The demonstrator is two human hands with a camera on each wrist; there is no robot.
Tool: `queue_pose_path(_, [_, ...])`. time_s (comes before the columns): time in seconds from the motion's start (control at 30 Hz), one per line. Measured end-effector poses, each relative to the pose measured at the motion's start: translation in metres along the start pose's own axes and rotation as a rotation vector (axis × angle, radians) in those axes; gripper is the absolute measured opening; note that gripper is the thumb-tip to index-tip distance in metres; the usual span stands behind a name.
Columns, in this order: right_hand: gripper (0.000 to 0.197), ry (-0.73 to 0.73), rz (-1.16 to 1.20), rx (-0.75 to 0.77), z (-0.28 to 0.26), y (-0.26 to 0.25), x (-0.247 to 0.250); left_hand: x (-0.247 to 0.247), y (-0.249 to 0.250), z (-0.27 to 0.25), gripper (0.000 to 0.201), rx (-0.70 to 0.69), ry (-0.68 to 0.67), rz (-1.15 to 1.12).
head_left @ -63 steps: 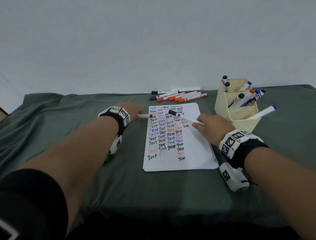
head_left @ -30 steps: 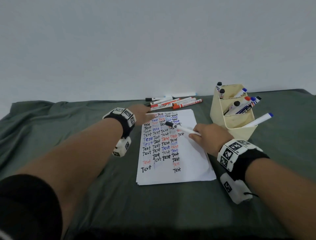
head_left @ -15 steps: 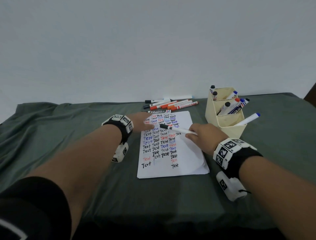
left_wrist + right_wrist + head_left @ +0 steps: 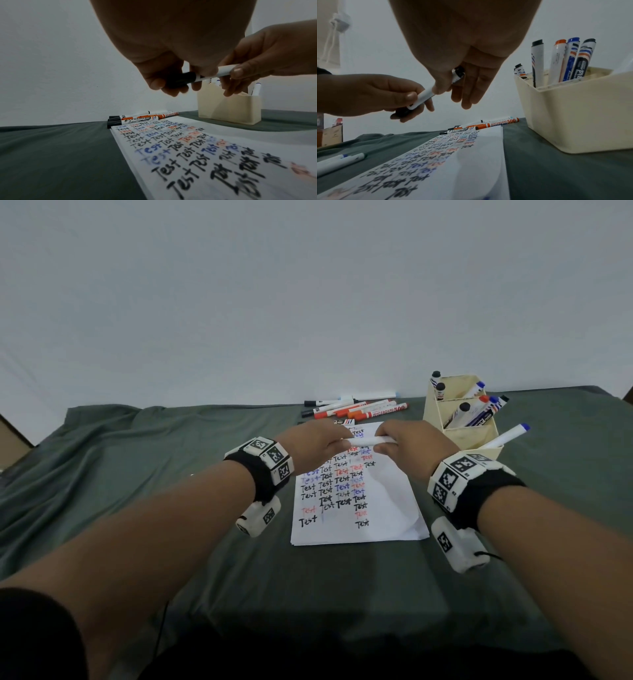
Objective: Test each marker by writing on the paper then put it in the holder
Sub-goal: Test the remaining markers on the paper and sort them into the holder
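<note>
Both hands hold one white marker [image 4: 368, 441] level above the top of the paper [image 4: 383, 508]. My left hand [image 4: 337, 441] curls its fingers round the marker's black cap end [image 4: 181, 80]. On the right, my right hand [image 4: 383, 445] pinches the white barrel [image 4: 224, 71] between thumb and forefinger, its other fingers hanging straight [image 4: 467, 93]. The sheet [image 4: 197, 146] is covered with rows of "Test" in black, blue and red. A cream holder [image 4: 460, 433] stands to the right of the paper with several markers [image 4: 565, 58] upright in it.
Several loose markers [image 4: 356, 408] lie in a row just beyond the paper's far edge. Two more markers [image 4: 339, 162] lie on the green cloth [image 4: 154, 474] left of the paper. A white wall rises behind the table.
My left hand left the paper's top left corner and took hold of the marker's black end. The right hand lifted the marker off the paper, and it now lies level between both hands.
</note>
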State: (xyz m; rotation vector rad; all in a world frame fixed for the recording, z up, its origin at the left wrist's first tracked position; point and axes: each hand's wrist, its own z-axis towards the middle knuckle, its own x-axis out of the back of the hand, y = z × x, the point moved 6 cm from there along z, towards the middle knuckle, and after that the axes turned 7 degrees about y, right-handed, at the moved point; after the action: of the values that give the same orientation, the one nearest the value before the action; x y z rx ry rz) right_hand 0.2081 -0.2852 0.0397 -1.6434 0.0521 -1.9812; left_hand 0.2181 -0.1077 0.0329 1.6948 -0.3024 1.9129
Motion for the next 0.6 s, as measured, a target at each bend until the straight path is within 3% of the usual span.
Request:
queue_pose_path(0.27, [0.016, -0.036, -0.067, 0.037, -0.003, -0.010, -0.001, 0.010, -0.019, -0.016, 0.016, 0.110, 0.005, -0.005])
queue_pose_path(0.33, [0.016, 0.001, -0.050, 0.020, -0.002, -0.009, 0.003, 0.018, -0.040, -0.023, 0.028, 0.216, 0.031, 0.026])
queue_pose_path(0.43, [0.020, 0.057, -0.022, -0.043, -0.002, 0.002, 0.013, 0.026, -0.085, -0.044, 0.070, 0.477, 0.096, -0.069])
queue_pose_path(0.47, [0.022, 0.065, -0.014, -0.062, -0.003, 0.006, 0.015, 0.025, -0.098, -0.053, 0.070, 0.550, 0.102, -0.084])
queue_pose_path(0.6, [0.036, 0.113, 0.094, -0.102, -0.010, 0.014, 0.016, 0.022, -0.116, -0.068, 0.016, 0.586, 0.108, 0.033])
